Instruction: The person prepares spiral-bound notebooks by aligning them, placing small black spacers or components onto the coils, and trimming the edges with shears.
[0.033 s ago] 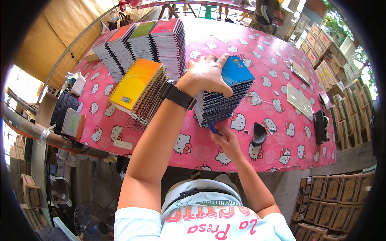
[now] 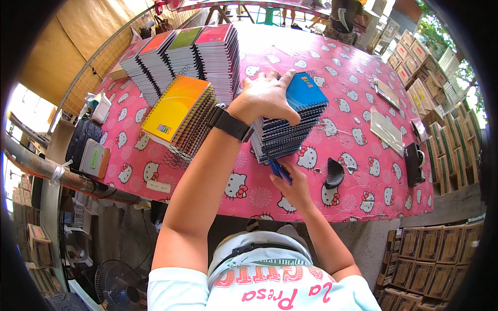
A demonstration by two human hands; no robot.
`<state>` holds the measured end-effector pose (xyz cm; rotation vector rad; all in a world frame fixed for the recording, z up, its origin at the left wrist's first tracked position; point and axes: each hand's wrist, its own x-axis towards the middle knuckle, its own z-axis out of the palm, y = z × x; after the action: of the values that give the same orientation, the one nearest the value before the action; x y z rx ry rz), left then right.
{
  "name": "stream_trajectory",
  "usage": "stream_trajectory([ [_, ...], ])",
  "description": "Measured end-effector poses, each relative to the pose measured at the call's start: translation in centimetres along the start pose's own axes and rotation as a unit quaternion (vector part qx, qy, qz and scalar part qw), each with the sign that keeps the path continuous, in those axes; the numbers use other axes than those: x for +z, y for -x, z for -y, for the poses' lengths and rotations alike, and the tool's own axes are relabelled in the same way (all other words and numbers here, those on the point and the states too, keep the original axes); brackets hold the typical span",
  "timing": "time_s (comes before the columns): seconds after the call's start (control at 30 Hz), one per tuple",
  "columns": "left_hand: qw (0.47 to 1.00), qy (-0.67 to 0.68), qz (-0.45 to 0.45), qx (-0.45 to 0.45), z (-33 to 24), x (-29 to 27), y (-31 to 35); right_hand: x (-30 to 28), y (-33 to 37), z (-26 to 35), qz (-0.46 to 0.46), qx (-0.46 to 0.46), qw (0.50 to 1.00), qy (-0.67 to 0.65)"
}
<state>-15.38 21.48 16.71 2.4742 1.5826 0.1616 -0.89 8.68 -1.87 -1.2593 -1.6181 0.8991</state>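
Observation:
A stack of blue spiral notebooks (image 2: 307,93) stands near the middle of the table. Across its top lies my left hand (image 2: 267,98), fingers spread and thumb toward the right side; a black watch is on that wrist. My right hand (image 2: 292,181) is closed around blue-handled pliers (image 2: 280,170) at the near bottom corner of the stack. Two handles show apart, while the jaws are hidden against the notebooks' spiral binding. Just left of my left wrist is a stack of yellow spiral notebooks (image 2: 176,109), with wire coils jutting from its lower side.
Behind stand taller notebook stacks with red (image 2: 215,34), green (image 2: 184,39) and orange covers. A black curved object (image 2: 334,173) lies right of my right hand. Clear plastic packets (image 2: 386,129) and a black box (image 2: 414,164) sit at the right edge. Cartons (image 2: 436,256) stand beyond the table.
My right hand has shifted slightly, and the pliers' blue handles now show spread apart. My left hand stays on the stack.

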Motion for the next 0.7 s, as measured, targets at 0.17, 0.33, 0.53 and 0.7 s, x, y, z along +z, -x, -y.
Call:
stream_trajectory([
  [0.17, 1.000, -0.002, -0.020, 0.000, 0.2, 0.6, -0.1, 0.5, 0.3, 0.6, -0.074, -0.166, 0.941, 0.285],
  [0.33, 1.000, 0.002, -0.011, 0.004, 0.0, 0.3, -0.2, 0.3, 0.3, -1.5, 0.044, 0.178, 0.959, -0.214],
  [0.53, 1.000, -0.007, -0.013, -0.004, -0.1, 0.3, 0.0, 0.6, 0.7, -1.5, -0.031, -0.088, 0.989, 0.116],
  [0.7, 1.000, -0.002, -0.013, -0.007, 0.1, 0.3, 0.0, 0.6, 0.3, -0.5, -0.078, -0.181, 0.930, 0.309],
])
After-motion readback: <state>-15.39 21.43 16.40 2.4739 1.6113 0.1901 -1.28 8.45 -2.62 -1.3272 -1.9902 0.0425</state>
